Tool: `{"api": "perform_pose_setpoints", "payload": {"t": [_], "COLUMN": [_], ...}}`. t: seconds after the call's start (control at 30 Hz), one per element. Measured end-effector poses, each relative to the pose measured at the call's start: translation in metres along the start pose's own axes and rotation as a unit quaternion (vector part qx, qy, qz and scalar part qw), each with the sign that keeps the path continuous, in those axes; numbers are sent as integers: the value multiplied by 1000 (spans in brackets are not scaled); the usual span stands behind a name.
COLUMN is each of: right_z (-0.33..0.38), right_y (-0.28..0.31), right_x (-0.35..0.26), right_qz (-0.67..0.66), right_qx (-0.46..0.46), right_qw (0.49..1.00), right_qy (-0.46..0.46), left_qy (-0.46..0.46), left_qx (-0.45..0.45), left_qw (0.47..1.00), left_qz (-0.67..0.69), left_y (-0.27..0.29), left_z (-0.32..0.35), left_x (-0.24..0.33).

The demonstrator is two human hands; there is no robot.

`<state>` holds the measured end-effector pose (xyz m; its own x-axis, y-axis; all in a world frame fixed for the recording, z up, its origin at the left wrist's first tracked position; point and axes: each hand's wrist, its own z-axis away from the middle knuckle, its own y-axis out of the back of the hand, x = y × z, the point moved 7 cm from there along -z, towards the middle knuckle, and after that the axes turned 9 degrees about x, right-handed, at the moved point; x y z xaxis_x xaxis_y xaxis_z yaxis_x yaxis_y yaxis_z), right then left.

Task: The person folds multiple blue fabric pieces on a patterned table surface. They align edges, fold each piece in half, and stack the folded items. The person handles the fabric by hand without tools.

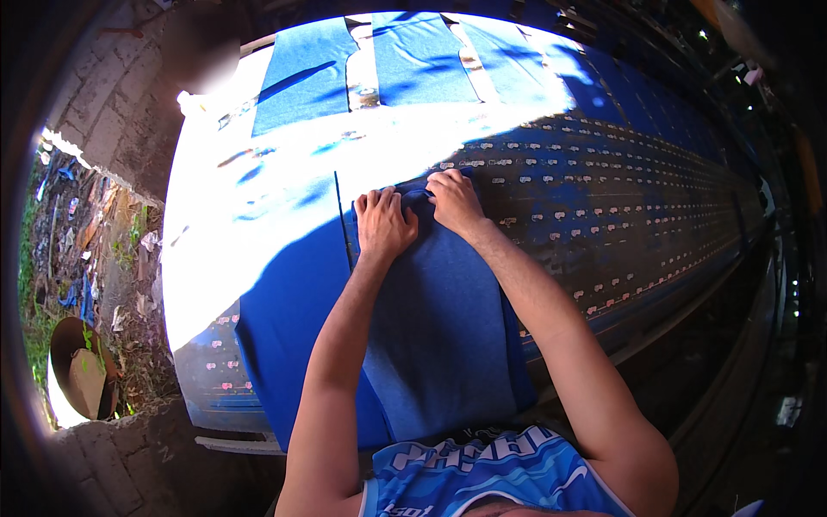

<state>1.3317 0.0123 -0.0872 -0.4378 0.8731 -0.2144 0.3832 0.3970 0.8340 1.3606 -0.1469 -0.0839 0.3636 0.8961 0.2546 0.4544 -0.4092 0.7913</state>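
A blue fabric panel (444, 319) lies lengthwise in front of me, its near end hanging toward my body. At its far edge my left hand (386, 224) has its fingers bent down over the left corner, closed on the cloth. Close by on the right, my right hand (454, 200) pinches the same far edge near the other corner. A little cloth is bunched between the two hands. Beside it on the left, partly under my left forearm, lies another smooth blue panel (297, 319). The fingertips are partly hidden by the hands.
The long dark table (603, 194) carries rows of small pale marks and blue stains. Several light-blue panels (413, 60) lie along its far side. Strong sunlight washes out the table's left part. Left of it are littered ground (95, 224) and a round container (82, 370).
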Motion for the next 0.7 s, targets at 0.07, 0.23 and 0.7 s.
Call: {"api": "perform_pose_setpoints", "payload": {"t": [0.07, 0.23, 0.7], "right_z": [0, 3, 42], "right_y": [-3, 2, 33], "right_x": [0, -11, -25], "right_qz": [3, 52, 38], "right_qx": [-20, -8, 111], "right_qw": [1000, 998, 989], "right_qy": [-5, 42, 89], "left_qy": [-4, -16, 20], "left_qx": [9, 45, 64], "left_qw": [1000, 999, 997], "left_qz": [6, 5, 25], "left_y": [0, 1, 9], "left_z": [0, 2, 5], "left_x": [-1, -2, -5]}}
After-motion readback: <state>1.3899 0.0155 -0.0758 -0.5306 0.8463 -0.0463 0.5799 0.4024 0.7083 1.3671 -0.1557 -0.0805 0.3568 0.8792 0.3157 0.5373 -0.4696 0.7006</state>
